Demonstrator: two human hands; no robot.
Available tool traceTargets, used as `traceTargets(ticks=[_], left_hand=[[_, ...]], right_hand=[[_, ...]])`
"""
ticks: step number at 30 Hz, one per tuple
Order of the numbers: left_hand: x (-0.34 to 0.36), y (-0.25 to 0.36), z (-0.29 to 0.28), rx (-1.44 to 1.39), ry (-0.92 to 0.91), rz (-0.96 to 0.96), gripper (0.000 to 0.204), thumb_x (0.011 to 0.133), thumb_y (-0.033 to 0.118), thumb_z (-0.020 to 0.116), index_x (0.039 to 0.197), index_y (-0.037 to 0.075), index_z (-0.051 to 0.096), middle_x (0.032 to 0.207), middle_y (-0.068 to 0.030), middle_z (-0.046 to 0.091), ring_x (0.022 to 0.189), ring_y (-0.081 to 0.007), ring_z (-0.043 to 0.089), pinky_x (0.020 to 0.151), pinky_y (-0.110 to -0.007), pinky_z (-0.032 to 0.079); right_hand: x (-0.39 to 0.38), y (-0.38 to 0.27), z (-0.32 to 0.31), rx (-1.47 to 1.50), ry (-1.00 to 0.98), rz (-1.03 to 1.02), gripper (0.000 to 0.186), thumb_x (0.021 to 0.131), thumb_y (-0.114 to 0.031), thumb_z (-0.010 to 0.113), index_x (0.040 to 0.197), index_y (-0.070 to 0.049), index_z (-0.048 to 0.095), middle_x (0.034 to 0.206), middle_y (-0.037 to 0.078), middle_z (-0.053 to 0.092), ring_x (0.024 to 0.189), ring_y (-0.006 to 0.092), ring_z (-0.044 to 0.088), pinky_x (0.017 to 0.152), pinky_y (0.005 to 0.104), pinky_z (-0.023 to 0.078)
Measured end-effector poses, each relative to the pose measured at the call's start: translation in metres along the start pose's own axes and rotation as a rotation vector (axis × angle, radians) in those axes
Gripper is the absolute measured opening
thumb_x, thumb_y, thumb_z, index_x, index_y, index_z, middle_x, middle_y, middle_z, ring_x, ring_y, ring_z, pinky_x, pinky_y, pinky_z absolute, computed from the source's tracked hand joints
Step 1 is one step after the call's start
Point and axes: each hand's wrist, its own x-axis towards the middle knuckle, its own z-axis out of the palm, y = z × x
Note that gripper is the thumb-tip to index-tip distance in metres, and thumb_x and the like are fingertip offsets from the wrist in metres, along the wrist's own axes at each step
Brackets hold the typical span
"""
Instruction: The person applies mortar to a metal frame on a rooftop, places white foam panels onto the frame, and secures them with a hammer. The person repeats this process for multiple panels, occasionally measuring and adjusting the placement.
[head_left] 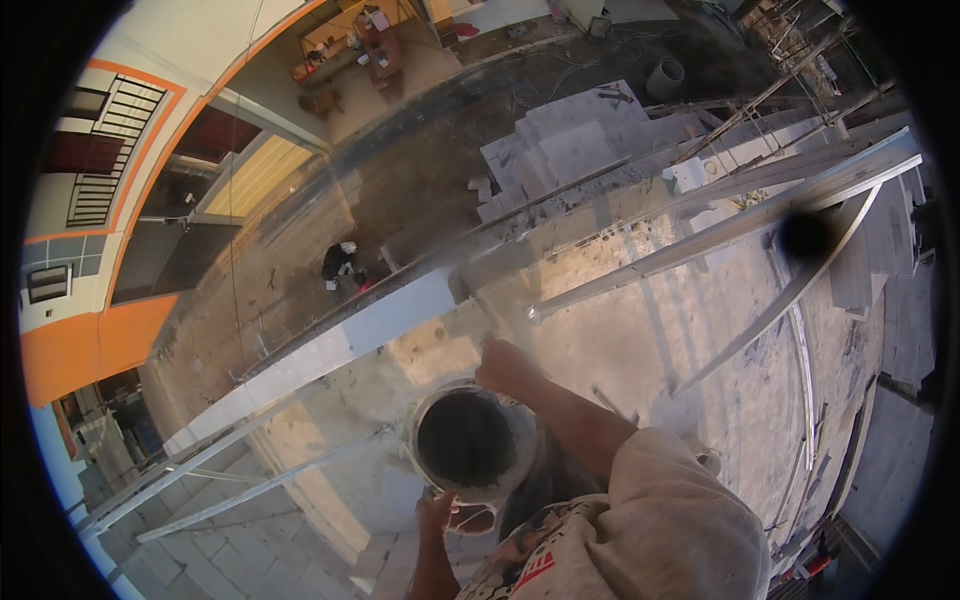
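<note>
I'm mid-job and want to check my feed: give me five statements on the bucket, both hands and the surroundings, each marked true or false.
1. The inside of the bucket looks dark. True.
2. The left hand is well away from the bucket. False: the left hand is at its lower-left edge in the picture.
3. The right hand is at the bucket's upper-right edge in the picture. True.
4. The building at the picture's left is trimmed in green. False: the building has orange trim.
5. Another person is in view beyond the long pale ledge. True.
</note>
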Motion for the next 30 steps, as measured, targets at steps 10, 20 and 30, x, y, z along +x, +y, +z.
traceTargets(ticks=[10, 20, 30], left_hand=[[0.020, 0.012, -0.003, 0.064, -0.001, -0.001, 0.047, 0.076, 0.027, 0.073, 0.108, -0.007, 0.066, 0.089, -0.0176, 0.071, 0.069, -0.0246, 0.071, 0.060, -0.035, 0.058], [0.010, 0.013, -0.010, 0.023, 0.040, -0.063, 0.043, 0.075, 0.025, 0.073, 0.100, -0.009, 0.067, 0.085, -0.0172, 0.071, 0.067, -0.0248, 0.070, 0.057, -0.034, 0.058], [0.012, 0.000, -0.001, 0.024, 0.059, -0.034, 0.045, 0.074, 0.028, 0.073, 0.102, -0.007, 0.068, 0.087, -0.0178, 0.071, 0.067, -0.0229, 0.070, 0.058, -0.033, 0.058]], right_hand=[[-0.105, 0.011, -0.009, -0.055, 0.058, -0.089, 0.059, 0.079, -0.017, 0.062, 0.128, 0.007, 0.040, 0.110, 0.028, 0.056, 0.097, 0.0422, 0.062, 0.085, 0.0506, 0.050], [-0.017, 0.037, 0.034, 0.178, 0.269, -0.034, 0.048, 0.083, -0.017, 0.057, 0.126, 0.000, 0.045, 0.113, 0.028, 0.058, 0.110, 0.0438, 0.055, 0.094, 0.0492, 0.044], [0.020, 0.027, 0.124, -0.061, 0.223, -0.024, 0.061, 0.083, -0.016, 0.058, 0.136, 0.004, 0.034, 0.114, 0.027, 0.052, 0.100, 0.0414, 0.060, 0.081, 0.0484, 0.052]])
